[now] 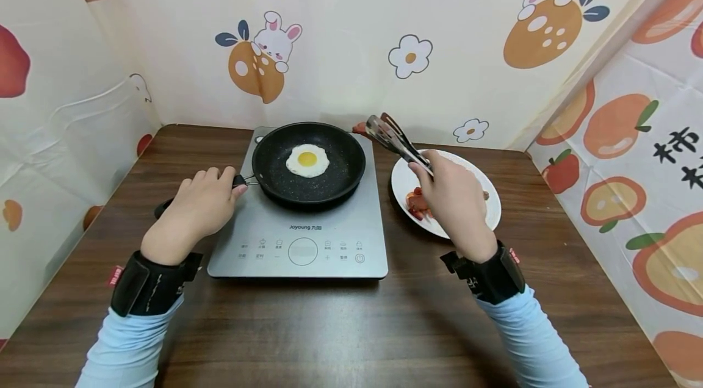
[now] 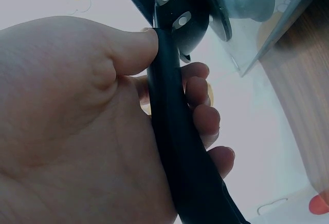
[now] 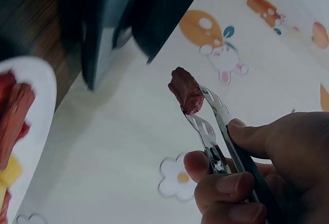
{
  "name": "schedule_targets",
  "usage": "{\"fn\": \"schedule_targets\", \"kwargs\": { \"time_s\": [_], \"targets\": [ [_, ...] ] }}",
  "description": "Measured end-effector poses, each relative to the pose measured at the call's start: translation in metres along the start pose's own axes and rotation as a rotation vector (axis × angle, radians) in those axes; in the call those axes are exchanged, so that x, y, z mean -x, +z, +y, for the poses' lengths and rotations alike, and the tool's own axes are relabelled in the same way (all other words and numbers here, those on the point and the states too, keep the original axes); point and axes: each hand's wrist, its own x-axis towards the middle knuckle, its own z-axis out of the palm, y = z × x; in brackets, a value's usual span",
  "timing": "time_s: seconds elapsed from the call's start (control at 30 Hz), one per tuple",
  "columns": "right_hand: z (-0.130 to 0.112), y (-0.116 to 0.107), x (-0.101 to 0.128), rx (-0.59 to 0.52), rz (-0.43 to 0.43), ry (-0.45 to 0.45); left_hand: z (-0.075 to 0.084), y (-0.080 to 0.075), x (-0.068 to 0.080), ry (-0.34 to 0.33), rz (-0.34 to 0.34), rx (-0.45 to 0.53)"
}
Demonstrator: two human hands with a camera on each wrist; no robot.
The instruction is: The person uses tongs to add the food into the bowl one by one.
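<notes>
My left hand (image 1: 196,211) grips the black handle (image 2: 172,116) of a frying pan (image 1: 307,186), thumb along one side and fingers curled round the other. A fried egg (image 1: 307,160) with a whole yolk lies in the pan. In my right hand (image 1: 456,199) is a pair of metal tongs (image 1: 392,135), pinching a reddish-brown piece of meat (image 3: 186,91) in the right wrist view. From the head view, that meat hangs just off the pan's right rim. Below my right hand stands a white plate (image 1: 403,177) with more meat pieces (image 1: 418,204), partly hidden by the hand.
The pan rests on a silver induction cooker (image 1: 302,232) with a touch panel. Under it is a dark wooden table (image 1: 318,333). Printed cloth (image 1: 351,22) hangs behind the table, with more cloth (image 1: 615,150) at the right side and at the left.
</notes>
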Motion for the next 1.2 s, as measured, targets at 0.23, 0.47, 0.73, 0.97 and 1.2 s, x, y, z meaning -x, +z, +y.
{"fn": "schedule_targets", "kwargs": {
  "time_s": [0.23, 0.47, 0.73, 0.97, 1.2],
  "targets": [
    [-0.024, 0.014, -0.005, 0.019, -0.041, -0.043, 0.002, -0.001, -0.002, 0.002, 0.000, 0.000],
    [-0.039, 0.031, -0.010, 0.036, -0.094, -0.068, 0.003, -0.003, -0.003, 0.004, -0.012, 0.002],
    [-0.052, 0.046, -0.015, 0.101, -0.035, -0.094, 0.002, -0.003, -0.004, 0.011, -0.011, 0.001],
    [-0.061, 0.046, -0.015, 0.130, -0.066, -0.055, 0.002, -0.004, -0.003, 0.009, -0.019, 0.000],
    [-0.066, 0.045, -0.014, 0.180, -0.147, -0.075, 0.000, -0.004, -0.001, 0.003, -0.013, 0.002]
  ]
}}
